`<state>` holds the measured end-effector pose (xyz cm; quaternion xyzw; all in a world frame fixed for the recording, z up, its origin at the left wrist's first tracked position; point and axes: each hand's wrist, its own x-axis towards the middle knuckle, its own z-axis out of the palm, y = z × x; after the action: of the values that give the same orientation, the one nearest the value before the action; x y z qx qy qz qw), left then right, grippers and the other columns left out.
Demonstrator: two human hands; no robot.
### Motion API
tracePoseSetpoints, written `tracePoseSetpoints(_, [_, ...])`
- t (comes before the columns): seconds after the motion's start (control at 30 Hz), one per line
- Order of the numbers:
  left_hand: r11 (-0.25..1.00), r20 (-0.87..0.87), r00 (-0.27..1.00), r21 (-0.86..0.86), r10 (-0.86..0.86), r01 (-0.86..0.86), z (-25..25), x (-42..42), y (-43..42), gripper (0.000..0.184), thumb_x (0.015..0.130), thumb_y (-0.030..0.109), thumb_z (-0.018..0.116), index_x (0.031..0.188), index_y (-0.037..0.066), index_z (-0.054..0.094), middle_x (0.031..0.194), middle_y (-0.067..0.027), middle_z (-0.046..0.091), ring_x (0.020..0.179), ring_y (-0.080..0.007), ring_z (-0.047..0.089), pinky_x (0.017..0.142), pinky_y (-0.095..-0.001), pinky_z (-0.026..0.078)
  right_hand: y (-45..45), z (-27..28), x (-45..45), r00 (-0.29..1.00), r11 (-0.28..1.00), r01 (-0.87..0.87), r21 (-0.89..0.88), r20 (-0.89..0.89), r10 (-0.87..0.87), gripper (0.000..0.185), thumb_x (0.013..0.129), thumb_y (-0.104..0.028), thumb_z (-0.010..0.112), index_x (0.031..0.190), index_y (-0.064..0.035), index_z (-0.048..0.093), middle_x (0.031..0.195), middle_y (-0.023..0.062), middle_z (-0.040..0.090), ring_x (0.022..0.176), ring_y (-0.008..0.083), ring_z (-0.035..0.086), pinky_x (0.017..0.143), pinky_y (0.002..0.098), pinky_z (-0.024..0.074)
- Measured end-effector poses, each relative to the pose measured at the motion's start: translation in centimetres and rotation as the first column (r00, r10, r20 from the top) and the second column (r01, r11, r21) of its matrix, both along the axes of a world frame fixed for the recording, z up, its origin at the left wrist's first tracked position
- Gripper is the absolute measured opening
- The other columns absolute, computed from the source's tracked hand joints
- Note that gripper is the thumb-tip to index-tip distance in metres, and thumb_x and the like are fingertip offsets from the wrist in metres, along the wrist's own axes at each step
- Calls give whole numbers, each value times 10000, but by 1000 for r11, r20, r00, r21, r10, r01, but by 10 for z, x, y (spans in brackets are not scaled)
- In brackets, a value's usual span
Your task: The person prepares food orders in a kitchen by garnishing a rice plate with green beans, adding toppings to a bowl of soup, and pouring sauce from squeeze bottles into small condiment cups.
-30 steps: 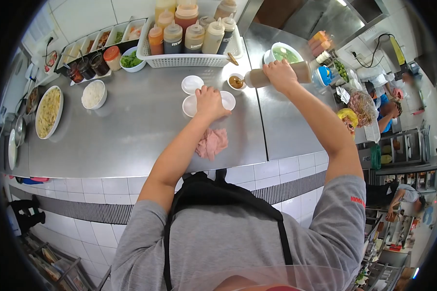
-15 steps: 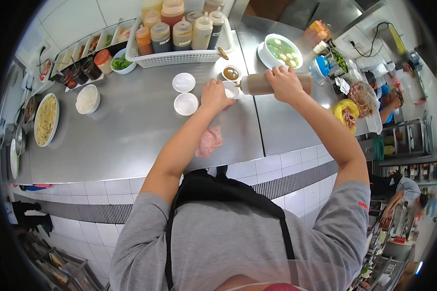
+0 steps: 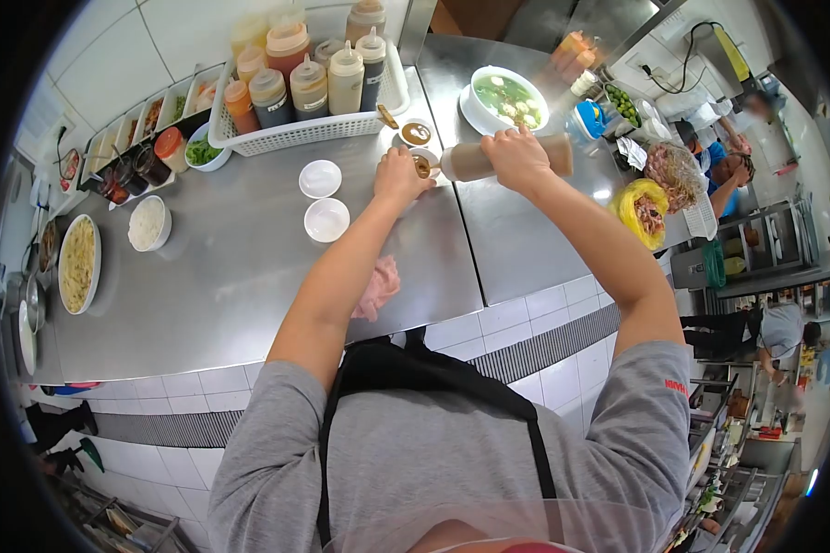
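Observation:
My right hand (image 3: 518, 159) grips a squeeze bottle (image 3: 470, 160) of brown sauce, tipped on its side with the nozzle pointing left. The nozzle meets a small white sauce cup (image 3: 422, 166), which my left hand (image 3: 399, 177) holds by its side; brown sauce shows inside it. Just beyond stands a second sauce cup (image 3: 416, 134) with brown sauce in it. To the left of my left hand are two white sauce cups with no sauce visible, a farther cup (image 3: 320, 179) and a nearer cup (image 3: 326, 220). A pink cloth (image 3: 376, 288) lies beneath my left forearm.
A white basket (image 3: 323, 127) of squeeze bottles stands at the back. A bowl of green soup (image 3: 504, 99) is right of it. Rice (image 3: 149, 223) and an oval dish (image 3: 80, 264) sit left. A yellow bag (image 3: 640, 214) of meat lies right. Other people work far right.
Brown sauce now shows in the cup in my left hand, where it looked white before. My hands keep their holds on cup and bottle. The camera view has shifted slightly.

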<state>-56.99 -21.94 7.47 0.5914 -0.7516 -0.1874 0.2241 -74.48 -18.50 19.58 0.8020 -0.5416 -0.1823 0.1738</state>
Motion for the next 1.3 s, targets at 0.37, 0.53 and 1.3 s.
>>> tracePoseSetpoints(0.37, [993,49,992,16,-115,114,12,39,21,596,592,333,744,1010,-26,518,965,-172,536,908,-298,539,786,-358,450,17,-14,-27,779,913,233,335,498,-382,509,551,-202,724,980,-25,514,979,141,581,981,284,530,825,397,398])
tracePoseSetpoints(0.53, [975,-230,972,-223,-55,2,36,101,59,301,693,197,657,941,42,585,821,-101,579,736,-239,560,639,-337,442,-18,2,-35,179,949,-46,313,937,-300,764,557,-250,766,1196,-32,409,1089,123,536,987,253,522,842,371,408])
tracePoseSetpoints(1.3, [960,-254,926,53,279,-275,0,219,124,418,690,312,660,993,38,573,930,-118,570,802,-260,558,692,-356,452,-202,140,222,-189,883,138,-449,863,469,886,516,-207,794,1230,-18,304,1120,164,487,1016,282,503,847,357,431])
